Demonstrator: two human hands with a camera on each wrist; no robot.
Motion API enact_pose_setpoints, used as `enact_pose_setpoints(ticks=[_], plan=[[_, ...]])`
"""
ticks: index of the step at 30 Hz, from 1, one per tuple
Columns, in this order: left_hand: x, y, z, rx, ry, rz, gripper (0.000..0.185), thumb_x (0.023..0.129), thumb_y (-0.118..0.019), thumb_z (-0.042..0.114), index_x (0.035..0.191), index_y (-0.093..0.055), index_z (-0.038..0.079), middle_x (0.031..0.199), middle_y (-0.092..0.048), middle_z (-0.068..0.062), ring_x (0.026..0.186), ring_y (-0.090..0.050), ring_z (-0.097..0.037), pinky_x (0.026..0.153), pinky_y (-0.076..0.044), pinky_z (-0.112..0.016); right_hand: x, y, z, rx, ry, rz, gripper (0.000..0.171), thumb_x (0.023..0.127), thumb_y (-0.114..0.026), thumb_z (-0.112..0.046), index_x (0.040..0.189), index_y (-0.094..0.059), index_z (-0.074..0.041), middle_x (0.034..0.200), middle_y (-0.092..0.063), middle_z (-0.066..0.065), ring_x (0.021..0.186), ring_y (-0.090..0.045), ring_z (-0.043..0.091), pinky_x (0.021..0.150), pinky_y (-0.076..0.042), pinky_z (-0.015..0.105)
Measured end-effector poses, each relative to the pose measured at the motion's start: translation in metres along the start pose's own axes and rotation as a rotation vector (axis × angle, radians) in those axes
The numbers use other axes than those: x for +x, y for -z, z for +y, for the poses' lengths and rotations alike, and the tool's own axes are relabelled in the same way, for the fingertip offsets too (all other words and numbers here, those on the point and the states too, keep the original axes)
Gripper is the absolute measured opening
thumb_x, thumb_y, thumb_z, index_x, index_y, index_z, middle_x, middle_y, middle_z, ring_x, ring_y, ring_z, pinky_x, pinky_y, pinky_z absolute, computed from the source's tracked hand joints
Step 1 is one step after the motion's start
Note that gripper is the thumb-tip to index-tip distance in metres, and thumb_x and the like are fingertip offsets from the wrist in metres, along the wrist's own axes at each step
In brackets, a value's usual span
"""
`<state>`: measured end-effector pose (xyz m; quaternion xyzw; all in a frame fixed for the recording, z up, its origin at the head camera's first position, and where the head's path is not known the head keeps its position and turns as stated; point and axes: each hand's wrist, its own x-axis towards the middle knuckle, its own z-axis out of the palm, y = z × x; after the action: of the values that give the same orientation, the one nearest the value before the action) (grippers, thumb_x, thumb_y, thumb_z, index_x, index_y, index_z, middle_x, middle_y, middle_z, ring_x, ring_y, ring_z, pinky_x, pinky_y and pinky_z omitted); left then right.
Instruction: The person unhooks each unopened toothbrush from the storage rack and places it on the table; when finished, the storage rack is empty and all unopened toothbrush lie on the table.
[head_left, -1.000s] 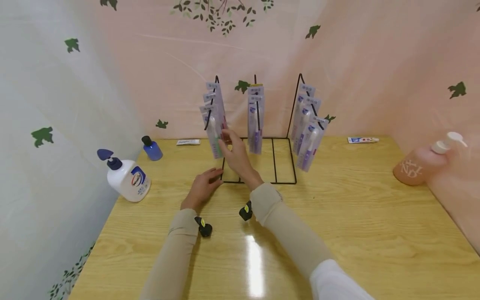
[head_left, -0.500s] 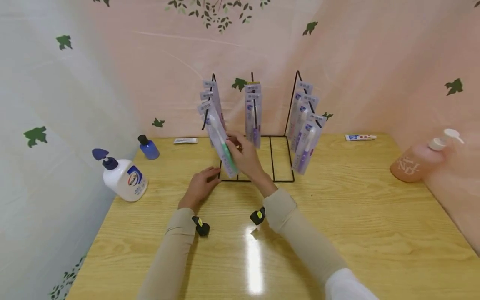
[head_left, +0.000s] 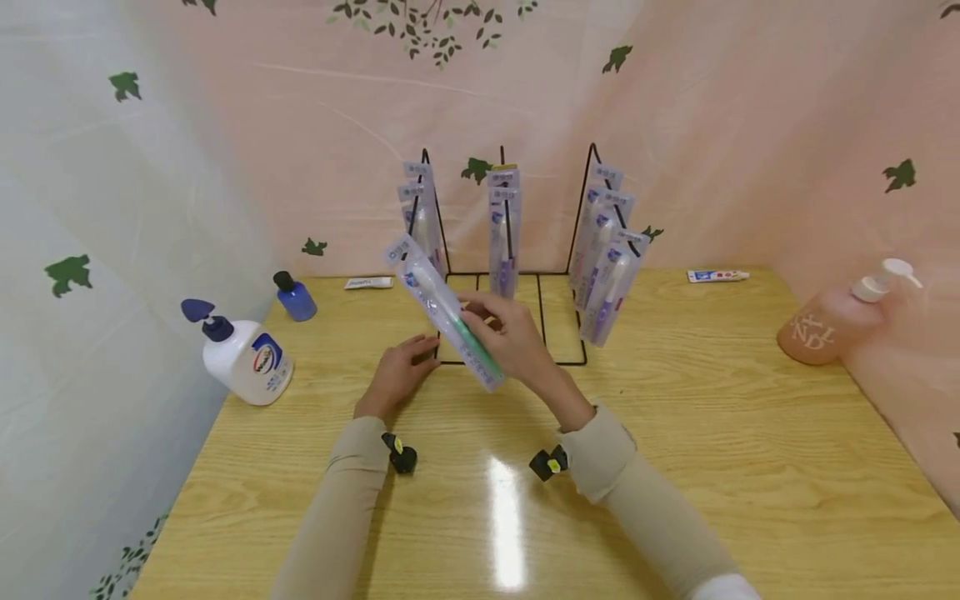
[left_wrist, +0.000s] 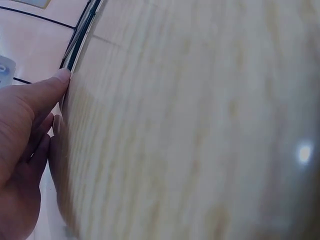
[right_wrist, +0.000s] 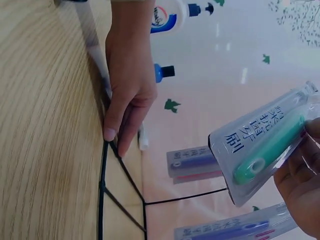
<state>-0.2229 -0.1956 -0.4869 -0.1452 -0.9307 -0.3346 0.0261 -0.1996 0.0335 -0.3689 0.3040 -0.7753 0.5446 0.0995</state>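
Since the earlier frame, our right hand (head_left: 517,337) has drawn the toothbrush pack (head_left: 447,314) off the wire rack (head_left: 558,321) toward frame centre. Our fingers hide the pack's lower end. Right grip pinches the tilted pack above the surface (head_left: 712,433). Left hand (head_left: 397,375) lies flat, relaxed fingertips touching the rack's base.

Wooden bench (head_left: 712,433) with wire rack (head_left: 517,333)

Left of the rack: white pump bottle (head_left: 243,362), blue bottle (head_left: 295,297), tube (head_left: 368,283). Right: another tube (head_left: 717,276), pink bottle (head_left: 828,327).
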Motion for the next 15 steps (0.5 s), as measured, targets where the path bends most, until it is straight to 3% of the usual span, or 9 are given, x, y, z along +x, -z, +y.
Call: enact_pose_setpoints(ticks=[8,11,15], plan=[[0.0,0.002,0.0,0.021,0.02,-0.016,0.043,0.092,-0.064,0.022,0.134,-0.057,0.013,0.14,-0.051,-0.019,0.129,-0.049,-0.037,0.108,-0.039,-0.051,-0.023,0.006,-0.012,0.096,-0.063,-0.065,0.027,0.097,-0.057,-0.015,0.122,-0.061,-0.007,0.096,-0.07,0.012,0.08,-0.066,0.018,0.064,-0.058,0.029],[0.002,0.002,0.0,0.02,0.038,-0.033,0.044,0.093,-0.064,0.023,0.134,-0.057,0.012,0.141,-0.05,-0.017,0.131,-0.047,-0.035,0.11,-0.036,-0.05,-0.04,0.007,-0.004,0.12,-0.159,-0.094,0.027,0.098,-0.056,-0.017,0.123,-0.059,-0.009,0.097,-0.069,0.012,0.083,-0.067,0.019,0.066,-0.059,0.036],[0.003,0.002,0.001,0.03,0.044,-0.042,0.043,0.092,-0.065,0.025,0.133,-0.058,0.011,0.142,-0.05,-0.015,0.131,-0.047,-0.034,0.112,-0.034,-0.048,-0.065,0.002,0.012,0.172,-0.349,-0.141,0.027,0.098,-0.055,-0.018,0.124,-0.054,-0.01,0.101,-0.066,0.013,0.084,-0.066,0.019,0.067,-0.059,0.041]])
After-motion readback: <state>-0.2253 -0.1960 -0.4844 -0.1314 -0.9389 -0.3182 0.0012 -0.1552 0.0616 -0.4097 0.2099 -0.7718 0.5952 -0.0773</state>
